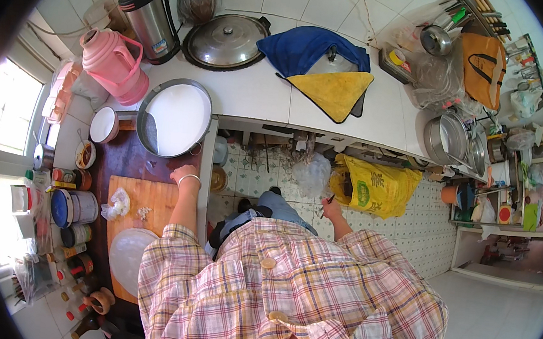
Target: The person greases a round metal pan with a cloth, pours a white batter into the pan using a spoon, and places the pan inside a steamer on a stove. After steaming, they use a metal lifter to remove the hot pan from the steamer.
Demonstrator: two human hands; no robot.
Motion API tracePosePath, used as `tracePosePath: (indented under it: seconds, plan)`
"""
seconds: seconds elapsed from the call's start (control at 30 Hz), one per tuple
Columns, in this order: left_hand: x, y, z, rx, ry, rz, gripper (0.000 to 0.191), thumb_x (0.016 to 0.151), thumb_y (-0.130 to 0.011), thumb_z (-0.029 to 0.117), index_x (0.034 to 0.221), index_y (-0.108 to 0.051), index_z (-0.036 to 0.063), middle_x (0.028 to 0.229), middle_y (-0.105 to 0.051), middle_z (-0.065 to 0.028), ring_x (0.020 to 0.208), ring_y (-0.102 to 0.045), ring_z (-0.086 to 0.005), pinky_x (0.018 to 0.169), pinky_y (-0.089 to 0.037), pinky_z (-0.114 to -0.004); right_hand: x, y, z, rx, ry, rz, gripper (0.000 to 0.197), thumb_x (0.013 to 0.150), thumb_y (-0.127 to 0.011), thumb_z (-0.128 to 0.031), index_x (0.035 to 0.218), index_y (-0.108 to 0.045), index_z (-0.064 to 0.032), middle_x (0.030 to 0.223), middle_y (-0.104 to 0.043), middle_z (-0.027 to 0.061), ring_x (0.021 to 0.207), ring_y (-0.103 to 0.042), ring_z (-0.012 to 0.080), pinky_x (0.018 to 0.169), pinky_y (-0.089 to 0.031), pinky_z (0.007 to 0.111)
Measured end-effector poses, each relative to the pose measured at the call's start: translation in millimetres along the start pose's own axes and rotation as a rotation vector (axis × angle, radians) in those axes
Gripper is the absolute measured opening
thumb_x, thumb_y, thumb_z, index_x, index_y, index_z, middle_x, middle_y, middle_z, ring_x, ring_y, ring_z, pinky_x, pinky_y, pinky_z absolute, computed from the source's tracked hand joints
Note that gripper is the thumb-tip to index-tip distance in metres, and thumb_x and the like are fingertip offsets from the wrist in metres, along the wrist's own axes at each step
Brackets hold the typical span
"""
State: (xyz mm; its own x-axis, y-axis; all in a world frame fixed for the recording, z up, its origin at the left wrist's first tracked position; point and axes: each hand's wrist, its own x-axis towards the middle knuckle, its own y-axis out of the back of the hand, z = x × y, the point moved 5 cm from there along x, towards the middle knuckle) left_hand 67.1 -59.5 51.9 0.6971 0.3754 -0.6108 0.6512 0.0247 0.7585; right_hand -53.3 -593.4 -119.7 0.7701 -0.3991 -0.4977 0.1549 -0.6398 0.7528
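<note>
My left hand (pixel 185 175), with a pale bangle at the wrist, rests at the edge of the dark tabletop (pixel 151 165). Its fingers look bent, but their grip is unclear. Just beyond it is a round metal pan (pixel 179 118) with smooth white contents and a ring on its rim. My right hand (pixel 333 211) is low over the tiled floor, holding a thin dark object (pixel 330 200) too small to identify. Beside my left forearm lies a wooden cutting board (pixel 140 206) with small white pieces (pixel 143 213), a knotted plastic bag (pixel 116 204) and a round translucent disc (pixel 130 259).
A pink thermos jug (pixel 116 66), steel vacuum flask (pixel 151 18), lidded pan (pixel 227 39) and cloth-covered lidded pot (pixel 331 66) stand along the counter. Bowls, jars and bottles line the left side. A yellow sack (pixel 379 186) and clear plastic bag (pixel 312 173) lie on the floor below the counter.
</note>
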Motion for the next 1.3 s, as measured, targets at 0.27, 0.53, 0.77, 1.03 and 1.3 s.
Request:
tracePosePath:
  seconds: [0.27, 0.53, 0.77, 1.03, 1.3]
  plan:
    - [16, -17, -3, -0.026, 0.011, 0.045, 0.030, 0.087, -0.045, 0.022, 0.111, -0.061, 0.0110, 0.115, -0.058, -0.0091, 0.108, -0.055, -0.0265, 0.081, -0.044, -0.044, 1, 102, -149, 0.719, 0.191, 0.090, 0.031, 0.088, -0.052, -0.033, 0.081, -0.061, -0.0042, 0.065, -0.056, 0.0033, 0.050, -0.051, 0.0117, 0.046, -0.040, 0.024]
    - [12, -17, -4, 0.027, 0.065, 0.096, 0.024, 0.087, -0.047, 0.020, 0.100, -0.065, 0.0117, 0.106, -0.063, -0.0066, 0.102, -0.058, -0.0262, 0.079, -0.046, -0.039, 54, 194, -361, 0.872, 0.623, 0.067, 0.030, 0.088, -0.053, -0.032, 0.094, -0.061, -0.0034, 0.075, -0.056, 0.0007, 0.056, -0.050, 0.0079, 0.053, -0.042, 0.022]
    - [20, -32, -5, 0.030, 0.135, 0.168, 0.022, 0.085, -0.047, 0.015, 0.091, -0.068, 0.0135, 0.096, -0.066, -0.0048, 0.096, -0.059, -0.0245, 0.078, -0.045, -0.038, 133, 170, -428, 0.636, 0.723, 0.014, 0.026, 0.086, -0.056, -0.028, 0.094, -0.062, -0.0045, 0.070, -0.056, 0.0018, 0.055, -0.052, 0.0095, 0.051, -0.043, 0.023]
    - [27, -36, -4, 0.009, 0.169, 0.135, 0.025, 0.087, -0.044, 0.017, 0.092, -0.068, 0.0129, 0.096, -0.066, -0.0055, 0.096, -0.058, -0.0254, 0.078, -0.044, -0.039, 169, 155, -419, 0.595, 0.723, -0.092, 0.022, 0.088, -0.052, -0.023, 0.091, -0.061, -0.0022, 0.075, -0.062, 0.0048, 0.055, -0.056, 0.0107, 0.052, -0.046, 0.024]
    - [7, -7, 6, -0.024, 0.122, -0.006, 0.028, 0.073, -0.064, 0.023, 0.096, -0.065, 0.0065, 0.103, -0.062, -0.0137, 0.100, -0.058, -0.0298, 0.085, -0.046, -0.039, 171, 167, -401, 0.584, 0.754, -0.082, 0.022, 0.090, -0.047, -0.020, 0.085, -0.060, -0.0021, 0.069, -0.062, 0.0061, 0.052, -0.060, 0.0126, 0.049, -0.047, 0.024]
